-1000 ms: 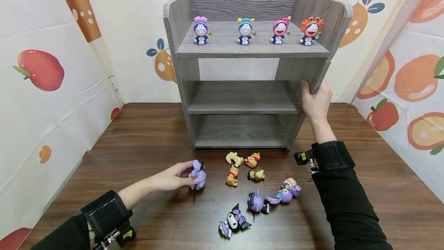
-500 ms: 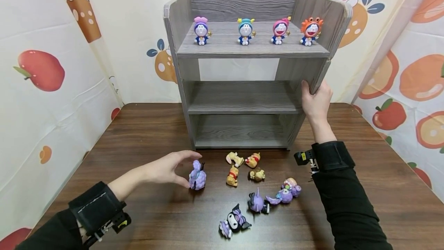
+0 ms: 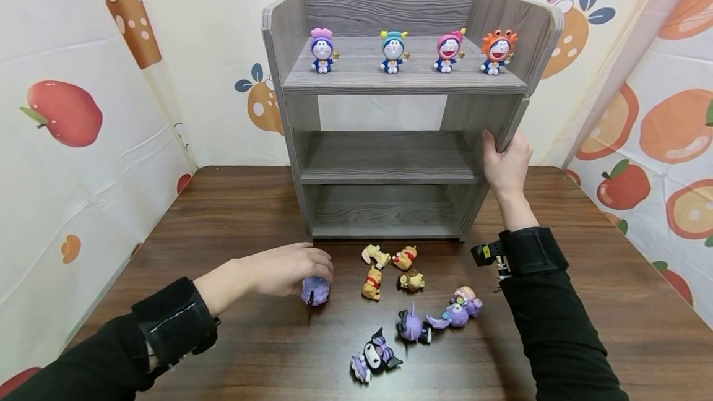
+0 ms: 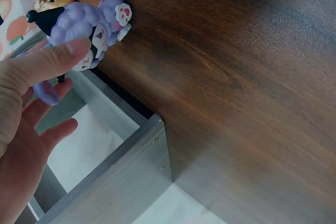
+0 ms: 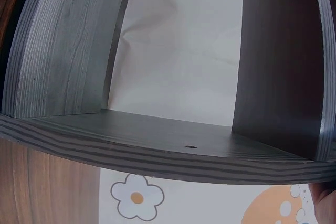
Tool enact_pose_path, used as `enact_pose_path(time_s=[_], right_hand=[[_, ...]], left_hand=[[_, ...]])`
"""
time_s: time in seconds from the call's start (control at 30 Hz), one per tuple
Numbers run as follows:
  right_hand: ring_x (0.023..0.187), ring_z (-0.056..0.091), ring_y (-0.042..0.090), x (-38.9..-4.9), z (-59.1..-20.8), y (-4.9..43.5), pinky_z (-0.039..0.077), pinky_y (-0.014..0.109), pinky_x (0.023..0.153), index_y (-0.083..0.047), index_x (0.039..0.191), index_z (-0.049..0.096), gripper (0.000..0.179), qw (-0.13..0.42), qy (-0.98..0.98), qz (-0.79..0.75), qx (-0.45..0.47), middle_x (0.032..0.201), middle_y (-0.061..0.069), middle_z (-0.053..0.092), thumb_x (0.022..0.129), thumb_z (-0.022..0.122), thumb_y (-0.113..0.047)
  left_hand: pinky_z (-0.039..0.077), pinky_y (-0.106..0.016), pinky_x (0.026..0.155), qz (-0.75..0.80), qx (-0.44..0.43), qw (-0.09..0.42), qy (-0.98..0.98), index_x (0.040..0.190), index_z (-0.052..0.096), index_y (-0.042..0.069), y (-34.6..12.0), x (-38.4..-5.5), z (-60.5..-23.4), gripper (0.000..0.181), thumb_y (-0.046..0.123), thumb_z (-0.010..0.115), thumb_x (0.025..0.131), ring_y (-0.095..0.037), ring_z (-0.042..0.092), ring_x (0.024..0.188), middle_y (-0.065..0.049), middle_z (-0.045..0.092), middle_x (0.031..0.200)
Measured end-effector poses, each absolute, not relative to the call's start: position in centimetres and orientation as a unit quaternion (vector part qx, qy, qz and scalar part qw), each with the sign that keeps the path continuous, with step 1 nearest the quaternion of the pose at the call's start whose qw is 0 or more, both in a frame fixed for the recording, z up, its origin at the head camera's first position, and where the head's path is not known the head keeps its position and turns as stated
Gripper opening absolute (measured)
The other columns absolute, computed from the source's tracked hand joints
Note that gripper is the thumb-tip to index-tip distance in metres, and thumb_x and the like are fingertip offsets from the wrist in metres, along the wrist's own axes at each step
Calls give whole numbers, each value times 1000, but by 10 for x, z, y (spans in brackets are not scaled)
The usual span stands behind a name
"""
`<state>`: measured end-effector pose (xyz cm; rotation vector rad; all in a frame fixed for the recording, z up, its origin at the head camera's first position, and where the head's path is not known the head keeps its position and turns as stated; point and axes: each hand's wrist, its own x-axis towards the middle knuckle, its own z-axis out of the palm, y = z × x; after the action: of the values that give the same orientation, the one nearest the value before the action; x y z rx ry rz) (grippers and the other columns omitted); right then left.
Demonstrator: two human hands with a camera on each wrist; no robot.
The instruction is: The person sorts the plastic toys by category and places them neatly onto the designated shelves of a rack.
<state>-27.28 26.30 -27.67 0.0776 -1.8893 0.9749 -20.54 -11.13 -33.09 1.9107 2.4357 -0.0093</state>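
A purple figurine with a fluffy, bumpy body and a black-and-white face [image 4: 79, 22] is between the thumb and fingers of my left hand [image 3: 286, 270]. In the head view only its purple lower part [image 3: 315, 291] shows below my fingers, left of the other figurines. With my right hand [image 3: 508, 169] I grip the right side panel of a grey wood-grain shelf unit [image 3: 390, 156], around the middle level; the thumb lies on the inner side. Just a sliver of that hand [image 5: 324, 203] enters the right wrist view.
Figurines in bright hats, such as one with an orange crab hat [image 3: 497, 51], stand in a row on the top shelf. Before the unit lie small yellow figurines [image 3: 372, 283] and purple ones [image 3: 412, 325], plus a black-and-purple one [image 3: 375, 354]. Patterned cloth surrounds the brown table [image 3: 239, 203].
My left hand first held the purple figurine, then loosened with fingers spread, and now has closed over it again from above. The right hand keeps its place on the shelf panel.
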Motion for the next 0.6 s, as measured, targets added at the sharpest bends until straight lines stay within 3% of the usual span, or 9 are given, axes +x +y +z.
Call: enact_pose_path(time_s=[0.27,0.43,0.6], right_hand=[[96,56,34,-273,-277,262,42,44,83,11,99,57,23,485,-777,400,29,98,24,60,79,55,-1],[97,56,33,-274,-277,262,42,44,83,11,100,57,23,486,-776,400,29,98,23,60,79,55,0],[96,56,33,-273,-277,262,42,44,82,11,99,57,23,487,-776,401,25,97,23,61,79,55,-1]], left_hand=[[36,-33,91,23,586,5,810,98,64,11,-116,-204,-336,34,20,75,67,-13,51,98,4,59,97],[44,-26,75,70,527,9,847,95,64,8,-118,-199,-343,33,30,72,71,-10,52,83,3,56,89],[45,-24,63,112,461,-27,880,88,62,7,-116,-187,-353,32,33,71,71,-7,49,71,5,52,80]])
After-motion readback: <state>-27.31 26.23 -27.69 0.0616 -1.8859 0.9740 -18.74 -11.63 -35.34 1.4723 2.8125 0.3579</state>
